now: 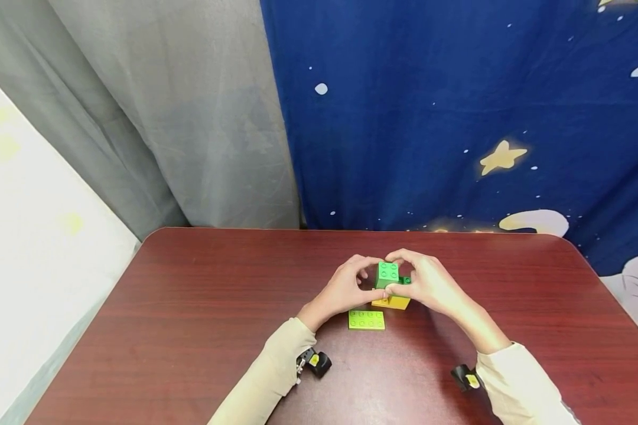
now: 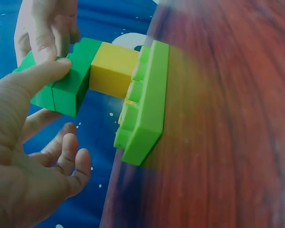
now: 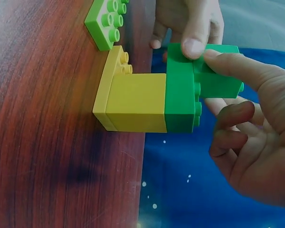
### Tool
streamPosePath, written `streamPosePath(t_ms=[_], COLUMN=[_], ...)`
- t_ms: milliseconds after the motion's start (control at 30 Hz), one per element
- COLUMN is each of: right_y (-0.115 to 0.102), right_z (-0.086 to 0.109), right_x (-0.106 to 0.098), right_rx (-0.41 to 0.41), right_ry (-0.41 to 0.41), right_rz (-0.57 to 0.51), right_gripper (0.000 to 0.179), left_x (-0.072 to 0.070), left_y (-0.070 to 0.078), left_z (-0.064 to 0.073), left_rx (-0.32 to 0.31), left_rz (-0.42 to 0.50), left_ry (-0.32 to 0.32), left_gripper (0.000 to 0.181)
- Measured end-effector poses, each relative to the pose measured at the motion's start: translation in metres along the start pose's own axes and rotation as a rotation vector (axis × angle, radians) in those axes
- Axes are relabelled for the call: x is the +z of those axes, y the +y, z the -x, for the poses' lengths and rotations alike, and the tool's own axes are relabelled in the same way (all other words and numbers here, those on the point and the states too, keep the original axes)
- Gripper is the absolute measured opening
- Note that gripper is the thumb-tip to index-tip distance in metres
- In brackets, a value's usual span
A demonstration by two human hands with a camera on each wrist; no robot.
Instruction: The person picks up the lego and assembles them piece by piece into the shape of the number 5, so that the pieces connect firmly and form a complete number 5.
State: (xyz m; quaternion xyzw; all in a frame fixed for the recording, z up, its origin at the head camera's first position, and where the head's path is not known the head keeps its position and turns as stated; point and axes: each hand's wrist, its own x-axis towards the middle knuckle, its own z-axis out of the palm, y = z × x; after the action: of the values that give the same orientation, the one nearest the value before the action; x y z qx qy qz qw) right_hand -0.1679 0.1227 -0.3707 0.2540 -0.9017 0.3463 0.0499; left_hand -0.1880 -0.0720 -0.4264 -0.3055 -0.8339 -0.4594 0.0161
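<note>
A small stack stands on the table: a yellow plate (image 3: 106, 88) at the base, a yellow brick (image 3: 137, 102) on it, then a long green brick (image 3: 179, 114). On top sits a smaller green brick (image 1: 388, 273) with four-stud top, offset toward the left hand. My left hand (image 1: 344, 288) pinches the green bricks from the left, its thumb near their seam. From the right, my right hand (image 1: 429, 284) pinches the upper green brick, thumb on the near face and fingers behind. The two thumbs almost meet. Little of the far faces shows.
A lime-green studded plate (image 1: 367, 324) lies flat in front of the stack, close to the left hand. The reddish-brown table (image 1: 218, 307) ends at a far edge before grey and blue curtains (image 1: 404, 118). Black wrist mounts (image 1: 319, 363) stick out by both sleeves.
</note>
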Motion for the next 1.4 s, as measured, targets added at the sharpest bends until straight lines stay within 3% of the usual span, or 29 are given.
streamPosePath(t_ms=[167,300,400,667,800,1100,1267,1400], right_y=[0.001,0.000,0.000,-0.002,-0.005,-0.010,-0.008,-0.006], right_z=[0.001,0.002,0.006,0.027,0.041,0.061,0.065,0.065], right_x=[0.004,0.005,0.004,-0.011,-0.018,-0.015,0.000,0.017], right_rx=[0.006,0.012,0.004,0.026,0.042,0.024,-0.036,-0.095], right_ry=[-0.006,-0.040,-0.020,0.248,0.308,0.229,0.169,0.074], right_rz=[-0.026,-0.055,-0.045,0.023,0.004,-0.023,-0.020,-0.024], right_gripper=[0.049,0.055,0.058,0.046,0.033,0.030,0.030,0.028], left_x=[0.001,0.001,0.000,0.002,0.002,0.000,-0.003,-0.004], left_y=[-0.002,-0.003,-0.003,-0.001,0.000,0.002,0.001,0.001], left_z=[0.003,0.004,0.005,0.005,0.004,0.003,0.003,0.002], left_rx=[-0.026,-0.042,-0.039,-0.022,-0.020,-0.003,-0.021,-0.036], left_rz=[0.080,0.080,0.074,0.057,0.037,0.007,-0.027,-0.048], left_ry=[-0.018,-0.032,-0.026,-0.015,-0.011,0.003,0.024,0.028], left_gripper=[0.044,0.038,0.038,0.039,0.040,0.041,0.041,0.040])
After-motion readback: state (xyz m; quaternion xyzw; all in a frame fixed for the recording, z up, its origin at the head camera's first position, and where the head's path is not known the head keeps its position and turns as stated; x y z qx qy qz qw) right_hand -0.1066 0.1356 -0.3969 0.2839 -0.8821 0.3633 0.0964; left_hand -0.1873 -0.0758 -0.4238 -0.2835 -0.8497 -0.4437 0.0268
